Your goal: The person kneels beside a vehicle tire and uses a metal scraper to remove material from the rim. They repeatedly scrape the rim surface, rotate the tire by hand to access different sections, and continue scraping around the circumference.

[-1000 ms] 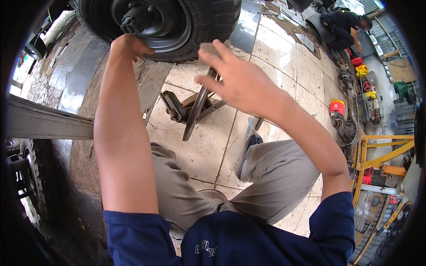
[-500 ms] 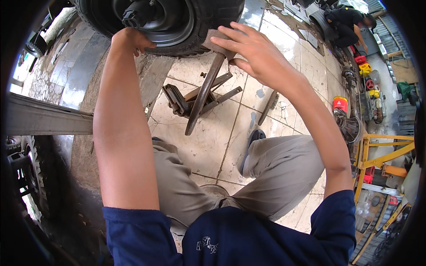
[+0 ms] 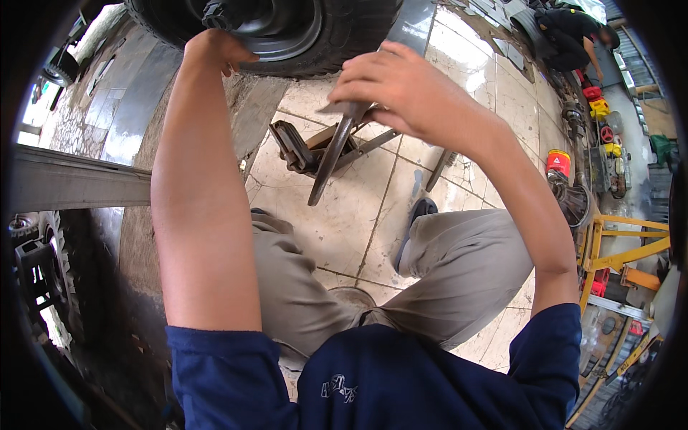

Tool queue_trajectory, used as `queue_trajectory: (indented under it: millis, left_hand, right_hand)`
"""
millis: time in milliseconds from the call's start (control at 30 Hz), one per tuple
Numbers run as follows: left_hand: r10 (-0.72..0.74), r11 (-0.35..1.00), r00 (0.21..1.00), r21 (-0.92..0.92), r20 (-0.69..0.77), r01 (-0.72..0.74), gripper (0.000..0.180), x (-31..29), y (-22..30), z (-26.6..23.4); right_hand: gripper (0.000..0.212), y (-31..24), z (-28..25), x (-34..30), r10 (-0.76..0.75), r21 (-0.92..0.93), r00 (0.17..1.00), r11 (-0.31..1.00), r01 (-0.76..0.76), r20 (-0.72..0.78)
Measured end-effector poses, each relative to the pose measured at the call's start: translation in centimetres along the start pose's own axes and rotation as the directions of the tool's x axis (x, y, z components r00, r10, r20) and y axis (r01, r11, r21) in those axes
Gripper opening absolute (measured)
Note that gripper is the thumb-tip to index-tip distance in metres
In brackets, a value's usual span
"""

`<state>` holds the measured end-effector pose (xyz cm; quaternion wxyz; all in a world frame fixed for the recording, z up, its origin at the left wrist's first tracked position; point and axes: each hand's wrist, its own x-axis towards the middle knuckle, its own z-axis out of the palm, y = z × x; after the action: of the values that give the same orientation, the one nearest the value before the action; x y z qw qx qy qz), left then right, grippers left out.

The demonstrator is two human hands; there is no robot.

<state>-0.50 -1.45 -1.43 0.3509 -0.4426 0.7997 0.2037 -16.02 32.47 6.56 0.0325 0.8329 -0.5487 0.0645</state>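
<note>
My left hand [image 3: 215, 51] is at the lower side of a black tyred wheel [image 3: 322, 43], just below its hub [image 3: 215, 16]. Its fingers are loosely bent and apart, with nothing seen in them; whether they touch the wheel is unclear. My right hand [image 3: 401, 89] is closed over the head of a hammer, mostly hiding it. The hammer's dark handle [image 3: 330, 161] slants down toward my knees. Behind that handle a rusty scissor jack [image 3: 292, 147] sits on the tiles. A wire brush [image 3: 438, 170] lies on the floor beneath my right forearm.
A grey metal beam [image 3: 79, 179] juts in from the left, above another wheel [image 3: 57, 265]. On the right are a red can [image 3: 557, 165], axle parts [image 3: 573, 201] and a yellow metal frame [image 3: 631, 251]. Another person [image 3: 570, 36] crouches at the far right.
My right hand has closed over the hammer head, its fingers earlier spread across it. The handle's end has shifted slightly away from me. My left hand stays by the wheel.
</note>
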Motion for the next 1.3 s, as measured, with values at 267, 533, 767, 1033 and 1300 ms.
queue_trajectory:
  millis: [267,533,767,1033,1300]
  left_hand:
    - [-0.005,1.000,0.999,0.007,0.032,0.005,0.069,1.8,-0.6,-0.5]
    - [0.018,1.000,0.999,0.000,0.032,-0.018,0.069,2.0,-0.2,-0.5]
    - [-0.010,1.000,0.998,-0.019,0.056,0.011,0.079,1.9,-1.8,-0.4]
    - [0.070,0.997,0.996,0.024,0.051,-0.071,0.074,-0.8,0.5,-0.1]
    - [0.021,1.000,1.000,0.004,0.014,-0.021,0.065,1.9,-0.2,-0.1]
  right_hand:
    - [0.029,-1.1,1.3,1.0,0.002,-0.270,0.999,0.963,-0.013,-0.041]
    - [0.019,-0.9,0.7,1.1,-0.022,-0.360,0.998,0.933,-0.002,-0.062]
    - [0.022,-3.2,1.5,2.0,-0.154,-0.318,0.988,0.937,0.145,-0.005]
    - [0.027,-1.4,1.7,0.7,-0.086,-0.301,0.996,0.951,0.070,-0.039]
    - [0.028,-0.6,1.7,0.6,-0.021,-0.333,0.998,0.943,0.001,-0.054]
